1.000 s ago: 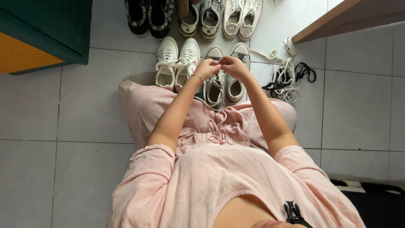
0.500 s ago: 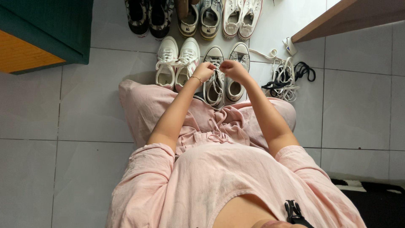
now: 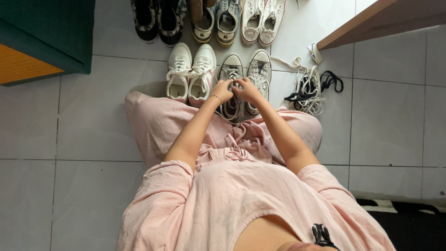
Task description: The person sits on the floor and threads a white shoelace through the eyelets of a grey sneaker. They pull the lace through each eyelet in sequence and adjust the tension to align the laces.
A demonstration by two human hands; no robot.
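The person sat on the tiled floor in pink clothes, both arms stretched forward to a grey sneaker. That sneaker stood just beyond the knees, toe pointing away, with its grey partner touching it on the right. The left hand and the right hand met over the grey sneaker's laces, fingers curled in and pinched together; they seemed to grip the lace, though it was too small to see clearly. A pair of white sneakers stood just left of the grey sneaker. A second row of shoes lay beyond it. To its right, near a wooden shelf, lay a heap of loose laces.
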